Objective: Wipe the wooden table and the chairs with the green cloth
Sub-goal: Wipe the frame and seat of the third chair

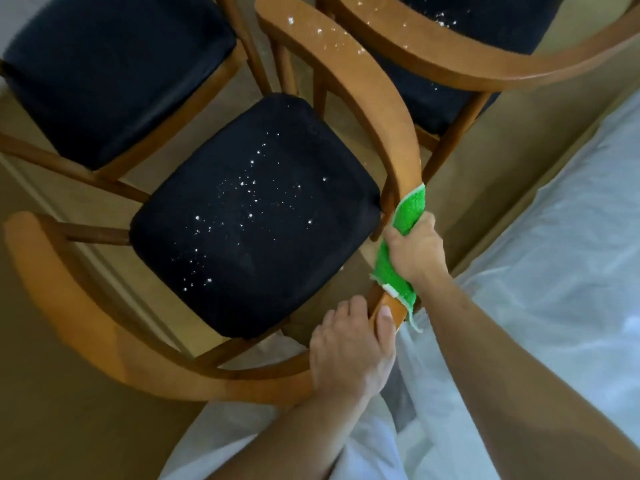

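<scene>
A wooden chair with a curved backrest rail [349, 81] and a black seat [256, 216] stands below me; white crumbs speckle the seat and the far part of the rail. My right hand [414, 249] is closed around the green cloth [394, 268], which is wrapped over the rail near its bend. My left hand [349, 351] grips the bare rail just below the cloth, thumb on top. No table is in view.
A second chair [114, 71] with a black seat stands at the upper left. A third chair [460, 60] at the upper right carries white crumbs on its rail and seat. White plastic sheeting [554, 271] covers the right side. The floor [52, 427] is tan.
</scene>
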{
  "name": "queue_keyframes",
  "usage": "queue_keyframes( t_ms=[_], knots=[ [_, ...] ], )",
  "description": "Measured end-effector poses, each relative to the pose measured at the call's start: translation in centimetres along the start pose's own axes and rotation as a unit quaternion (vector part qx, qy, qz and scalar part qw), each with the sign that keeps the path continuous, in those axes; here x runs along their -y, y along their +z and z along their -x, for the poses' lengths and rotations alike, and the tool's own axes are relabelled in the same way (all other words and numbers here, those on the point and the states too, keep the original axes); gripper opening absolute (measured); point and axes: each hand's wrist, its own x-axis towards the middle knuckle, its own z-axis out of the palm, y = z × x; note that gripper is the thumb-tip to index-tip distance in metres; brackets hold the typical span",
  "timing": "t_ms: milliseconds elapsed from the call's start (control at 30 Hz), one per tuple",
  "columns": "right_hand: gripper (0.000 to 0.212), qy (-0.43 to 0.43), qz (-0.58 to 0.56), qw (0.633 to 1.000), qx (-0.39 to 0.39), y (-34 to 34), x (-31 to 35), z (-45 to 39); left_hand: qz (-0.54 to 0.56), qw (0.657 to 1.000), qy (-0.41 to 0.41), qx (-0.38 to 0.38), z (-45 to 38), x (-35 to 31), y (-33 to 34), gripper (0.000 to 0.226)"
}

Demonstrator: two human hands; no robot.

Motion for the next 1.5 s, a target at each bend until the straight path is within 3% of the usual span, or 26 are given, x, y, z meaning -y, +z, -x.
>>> queue_keyframes(
  t_ms=[133,333,433,533,633,667,733,767,833,900,933,1067,1200,1267,1333,1500],
  knots=[
    [0.035,0.019,-0.014,1.0,0.002,0.7,-2.3,3.2,0.017,1.0,0.004,0.015,0.0,0.0,0.0,0.038],
    [0.034,0.015,0.052,0.998,-0.021,0.3,0.3,-0.7,-0.018,0.992,-0.02,0.12,-0.2,-0.1,-0.2,0.057],
    [0.036,-0.043,0.072,0.995,-0.054,0.1,2.8,-4.5,-0.039,0.988,-0.054,0.142,-0.7,-0.2,0.1,0.07],
    [0.066,-0.175,0.118,0.975,-0.068,-0.3,5.0,-7.6,-0.053,0.973,-0.096,0.203,-1.6,-0.8,-0.5,0.064],
    [0.08,-0.294,0.231,0.925,-0.065,-0.7,7.7,-10.9,-0.087,0.934,-0.143,0.315,-4.0,-0.8,-1.4,0.05],
    [0.08,-0.316,0.264,0.909,-0.07,-0.6,9.0,-12.1,-0.054,0.907,-0.156,0.386,-5.0,-0.2,-1.8,0.052],
    [0.079,-0.339,0.311,0.885,-0.074,-0.1,11.9,-14.0,0.043,0.82,-0.145,0.552,-6.8,1.1,-2.1,0.064],
    [0.079,-0.343,0.325,0.878,-0.073,0.2,13.1,-14.7,0.048,0.815,-0.133,0.562,-6.5,1.4,-1.7,0.065],
    [0.08,-0.34,0.337,0.876,-0.067,0.7,14.4,-15.2,-0.063,0.877,-0.128,0.459,-5.1,0.8,-1.4,0.065],
    [0.079,-0.337,0.31,0.887,-0.052,0.5,14.1,-15.3,-0.066,0.915,-0.132,0.374,-3.5,-0.5,-0.5,0.078],
    [0.077,-0.337,0.277,0.899,-0.043,0.1,13.5,-15.2,-0.051,0.921,-0.139,0.361,-3.3,-1.0,-0.3,0.08],
    [0.07,-0.305,0.128,0.944,0.002,-1.8,8.8,-12.2,0.035,0.922,-0.236,0.306,-6.4,-0.7,-1.2,0.048],
    [0.067,-0.284,0.09,0.955,0.017,-2.3,8.5,-12.5,0.161,0.966,-0.161,0.125,-13.1,-3.7,-2.4,0.035],
    [0.058,-0.301,0.119,0.946,0.014,-2.2,10.6,-14.6,0.224,0.961,-0.126,0.102,-17.7,-5.4,-2.8,0.046],
    [0.052,-0.329,0.163,0.93,0.017,-1.7,12.9,-16.6,0.238,0.956,-0.108,0.131,-21.3,-6.6,-2.5,0.059],
    [0.066,-0.447,0.278,0.85,-0.008,-0.6,16.9,-19.3,0.255,0.949,-0.129,0.13,-23.7,-7.7,-1.3,0.094]
  ],
)
